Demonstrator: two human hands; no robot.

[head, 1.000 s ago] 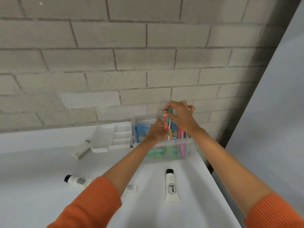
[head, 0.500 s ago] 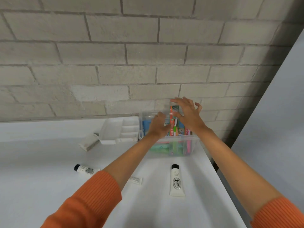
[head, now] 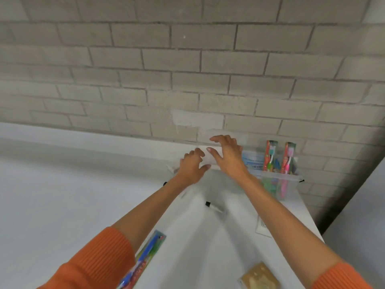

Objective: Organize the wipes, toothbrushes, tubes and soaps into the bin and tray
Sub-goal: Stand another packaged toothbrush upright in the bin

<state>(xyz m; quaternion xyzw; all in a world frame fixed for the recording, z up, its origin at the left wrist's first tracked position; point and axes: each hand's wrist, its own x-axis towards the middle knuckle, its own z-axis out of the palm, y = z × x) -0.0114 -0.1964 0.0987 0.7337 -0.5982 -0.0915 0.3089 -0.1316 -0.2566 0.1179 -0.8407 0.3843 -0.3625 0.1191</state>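
Two toothbrushes (head: 279, 157) stand in the bin (head: 277, 180), right of the tray (head: 210, 163).

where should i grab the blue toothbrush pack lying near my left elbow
Take the blue toothbrush pack across its narrow width near the middle, coming from above. It lies flat on the white table, long and thin, with its lower end under the left sleeve. The upper half is the exposed part, so pinching its long edges looks easiest.

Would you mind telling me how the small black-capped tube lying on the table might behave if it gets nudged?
The black-capped tube lies on its side on the smooth white table, so it would probably roll or slide easily. It looks small, so likely light. Blur hides its shape, so I cannot judge its stiffness.
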